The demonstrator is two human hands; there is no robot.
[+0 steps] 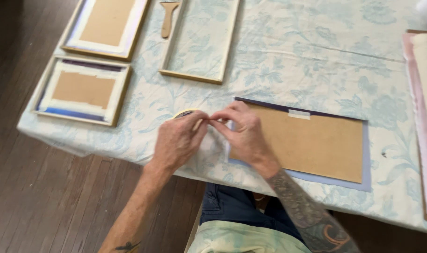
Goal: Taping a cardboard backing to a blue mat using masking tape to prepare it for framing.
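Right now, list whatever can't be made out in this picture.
- Tape roll, head view: mostly hidden behind the left hand and blurred.
- What the right hand pinches: motion blur hides it.
- Wooden-handled tool: its head is cut off by the top edge.
- Pink-edged sheets: cut off by the right edge.

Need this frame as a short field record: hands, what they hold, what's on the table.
left hand: holds tape roll
right hand: pinches tape end at the roll
under hands: brown board on purple sheet, tape strip on its top edge
table: floral cloth
far left: two backed frames
top centre: empty gold frame, wooden tool
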